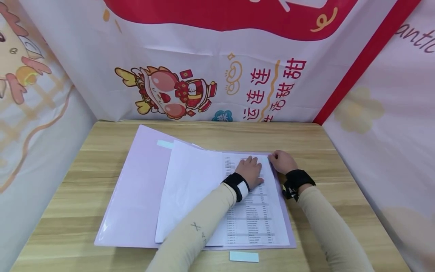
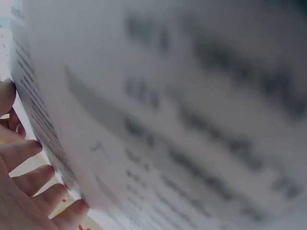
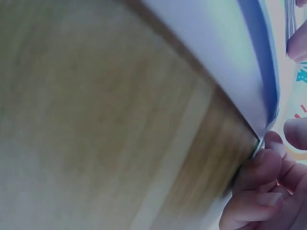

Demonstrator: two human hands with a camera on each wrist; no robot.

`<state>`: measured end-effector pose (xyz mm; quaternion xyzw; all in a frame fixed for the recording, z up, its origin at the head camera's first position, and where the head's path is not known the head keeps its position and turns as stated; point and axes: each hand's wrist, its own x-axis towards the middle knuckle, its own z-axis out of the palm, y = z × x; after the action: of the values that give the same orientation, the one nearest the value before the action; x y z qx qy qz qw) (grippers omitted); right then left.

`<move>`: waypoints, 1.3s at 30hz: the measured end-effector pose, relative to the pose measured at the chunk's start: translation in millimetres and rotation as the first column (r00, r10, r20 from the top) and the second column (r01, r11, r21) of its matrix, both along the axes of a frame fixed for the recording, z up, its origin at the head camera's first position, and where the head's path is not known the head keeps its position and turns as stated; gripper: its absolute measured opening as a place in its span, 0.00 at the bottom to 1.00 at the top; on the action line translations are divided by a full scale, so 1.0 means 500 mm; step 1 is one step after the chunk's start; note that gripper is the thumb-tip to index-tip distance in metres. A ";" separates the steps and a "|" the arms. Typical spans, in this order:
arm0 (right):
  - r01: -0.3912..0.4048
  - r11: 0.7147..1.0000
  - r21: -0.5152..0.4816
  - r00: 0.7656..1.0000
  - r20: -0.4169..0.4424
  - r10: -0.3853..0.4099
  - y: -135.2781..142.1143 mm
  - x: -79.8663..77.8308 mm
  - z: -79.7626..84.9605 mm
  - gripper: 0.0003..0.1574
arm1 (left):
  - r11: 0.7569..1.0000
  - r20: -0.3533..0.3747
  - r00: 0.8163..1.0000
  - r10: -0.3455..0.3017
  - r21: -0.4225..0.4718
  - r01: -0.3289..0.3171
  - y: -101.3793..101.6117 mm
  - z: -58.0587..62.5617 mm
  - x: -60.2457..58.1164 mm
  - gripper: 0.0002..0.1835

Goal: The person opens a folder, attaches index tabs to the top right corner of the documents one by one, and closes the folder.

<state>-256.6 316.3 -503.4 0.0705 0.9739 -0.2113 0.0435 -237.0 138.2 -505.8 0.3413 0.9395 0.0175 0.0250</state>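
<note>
A lavender folder (image 1: 134, 196) lies open on the wooden table, its left cover spread out flat. On its right side is a printed sheet (image 1: 251, 230) with rows of small text and grey bands; a blank white page (image 1: 190, 181) is turned to the left. My left hand (image 1: 250, 173) rests on the upper part of the printed sheet, its fingers extended; they show against the page in the left wrist view. At the folder's upper right corner, my right hand (image 1: 283, 162) has curled fingers and pinches the edge. Its fingers (image 3: 259, 172) meet the corner in the right wrist view.
A pale blue strip (image 1: 244, 257) lies on the table just below the folder. Another light label (image 1: 165, 144) sits at the top of the left cover. Printed cloth (image 1: 190, 49) hangs behind the table (image 1: 78, 170) and along both sides.
</note>
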 end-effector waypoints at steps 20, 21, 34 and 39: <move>0.012 0.991 -0.130 1.000 -0.008 -0.013 0.016 0.045 0.037 0.27 | 0.999 0.046 0.999 0.030 0.030 -0.031 -0.047 0.085 0.133 0.40; -0.003 0.990 -0.141 1.000 -0.022 0.000 0.016 0.050 0.039 0.27 | 0.999 0.053 0.998 0.032 0.020 -0.033 -0.050 0.088 0.144 0.40; -0.134 0.950 -0.281 0.989 0.026 0.147 -0.028 0.145 0.111 0.36 | 0.999 0.090 0.996 -0.015 -0.030 0.018 -0.104 0.087 0.253 0.49; -0.202 0.911 -0.360 0.971 0.048 0.234 -0.033 0.190 0.135 0.35 | 0.999 0.093 0.996 -0.010 -0.043 0.014 -0.110 0.061 0.260 0.52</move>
<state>-161.6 300.0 -435.8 -0.0382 0.9191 -0.3725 0.1227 -107.1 83.1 -475.2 0.3449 0.9354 0.0128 0.0761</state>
